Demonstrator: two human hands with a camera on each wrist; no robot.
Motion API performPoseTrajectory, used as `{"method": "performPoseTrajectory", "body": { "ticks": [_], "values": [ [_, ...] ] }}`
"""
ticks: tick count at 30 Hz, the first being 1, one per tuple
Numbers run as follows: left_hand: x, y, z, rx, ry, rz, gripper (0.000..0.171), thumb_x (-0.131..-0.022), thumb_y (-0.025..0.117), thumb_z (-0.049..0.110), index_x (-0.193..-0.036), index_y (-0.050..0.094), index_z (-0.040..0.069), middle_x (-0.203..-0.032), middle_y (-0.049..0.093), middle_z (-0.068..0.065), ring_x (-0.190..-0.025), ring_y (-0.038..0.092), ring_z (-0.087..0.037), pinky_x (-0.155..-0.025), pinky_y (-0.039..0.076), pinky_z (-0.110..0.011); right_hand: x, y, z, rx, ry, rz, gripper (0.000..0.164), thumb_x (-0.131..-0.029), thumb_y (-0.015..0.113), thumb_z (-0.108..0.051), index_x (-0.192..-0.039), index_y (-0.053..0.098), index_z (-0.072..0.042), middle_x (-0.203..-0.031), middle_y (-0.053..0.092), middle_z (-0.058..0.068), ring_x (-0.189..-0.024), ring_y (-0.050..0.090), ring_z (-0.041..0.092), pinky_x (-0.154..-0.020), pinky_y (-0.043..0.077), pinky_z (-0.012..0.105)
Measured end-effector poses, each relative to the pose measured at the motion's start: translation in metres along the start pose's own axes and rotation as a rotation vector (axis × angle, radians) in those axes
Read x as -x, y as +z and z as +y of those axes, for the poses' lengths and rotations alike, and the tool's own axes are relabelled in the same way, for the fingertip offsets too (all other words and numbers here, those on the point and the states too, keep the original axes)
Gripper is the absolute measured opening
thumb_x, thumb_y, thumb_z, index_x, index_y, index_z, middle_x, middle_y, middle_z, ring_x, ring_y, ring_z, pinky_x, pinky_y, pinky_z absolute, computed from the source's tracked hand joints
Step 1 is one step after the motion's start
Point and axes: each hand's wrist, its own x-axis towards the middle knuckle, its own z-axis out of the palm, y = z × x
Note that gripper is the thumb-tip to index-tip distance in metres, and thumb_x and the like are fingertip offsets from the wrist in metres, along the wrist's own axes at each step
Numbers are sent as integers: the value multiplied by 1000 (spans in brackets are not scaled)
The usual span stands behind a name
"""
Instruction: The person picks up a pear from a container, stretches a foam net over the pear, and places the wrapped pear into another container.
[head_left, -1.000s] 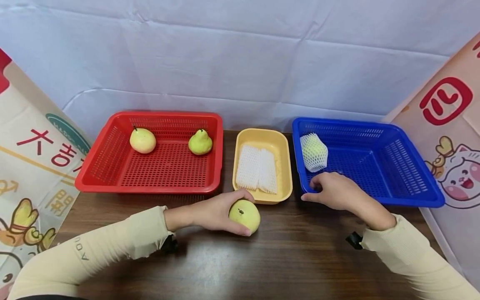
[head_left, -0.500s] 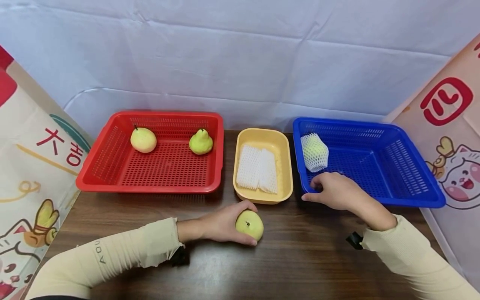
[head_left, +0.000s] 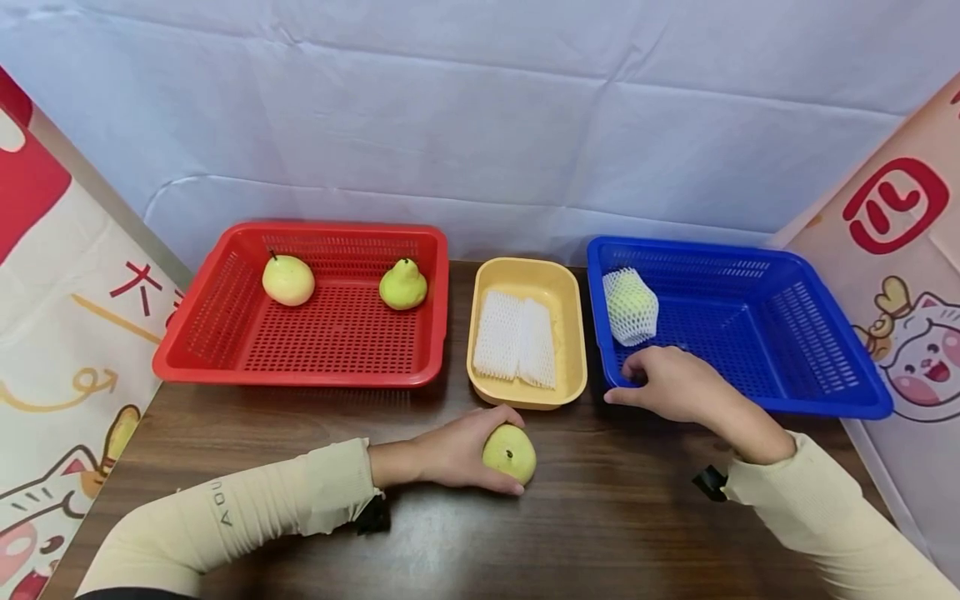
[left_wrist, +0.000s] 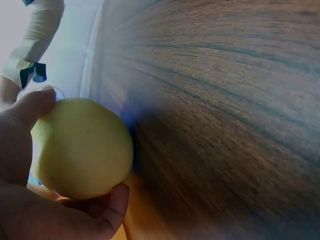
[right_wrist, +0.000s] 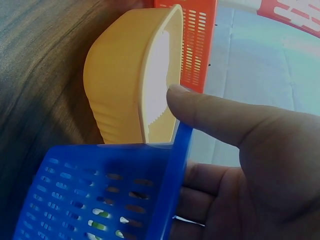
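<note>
My left hand (head_left: 463, 454) grips a round yellow-green pear (head_left: 510, 455), thumb on the near side and fingers on the far side. In the left wrist view the pear (left_wrist: 82, 147) fills the grasp, close to the table top; I cannot tell whether it touches the wood. My right hand (head_left: 671, 383) holds the near left corner of a blue basket (head_left: 806, 400), with the rim between thumb and fingers. Inside that basket, by its left wall, lies a pear in a white foam net (head_left: 630, 307). In the right wrist view the thumb (right_wrist: 215, 112) crosses the blue rim (right_wrist: 175, 185).
A yellow tray (head_left: 570, 379) between the baskets holds white foam nets (head_left: 498, 335). The red basket (head_left: 300, 377) at left has a pale pear (head_left: 288, 281) and a greener pear (head_left: 403, 285) in it. A white cloth (head_left: 450, 108) hangs behind the dark wooden table (head_left: 585, 533).
The left hand has moved to the right and toward me with the pear, away from the yellow tray's front edge. The right hand has stayed at the blue basket's corner.
</note>
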Motion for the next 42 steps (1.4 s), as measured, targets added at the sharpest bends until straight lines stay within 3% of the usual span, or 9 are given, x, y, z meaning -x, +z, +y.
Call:
{"method": "performPoseTrajectory", "body": {
  "ticks": [6,21,42],
  "values": [
    [-2,3,0,-9,1,-6,61,-76,90,41,-124,57,21,-110,61,7,-104,55,-11,-88,47,-26,1,0,0,-6,-4,1,45,-88,76,-49,-68,50,-18,-59,35,-9,-55,36,11,-54,27,31],
    [-5,2,-1,-4,56,-18,67,-80,88,37,-133,56,10,-118,61,3,-107,55,-10,-92,46,-25,0,0,2,-8,-3,1,44,-87,76,-49,-68,52,-18,-59,37,-8,-56,38,12,-55,28,31],
    [-6,2,-3,4,12,-40,73,-81,87,38,-138,54,8,-123,61,1,-111,56,-9,-95,46,-26,-1,1,3,-20,-9,3,44,-87,76,-50,-68,53,-18,-59,38,-8,-55,38,11,-55,29,31]
  ]
}}
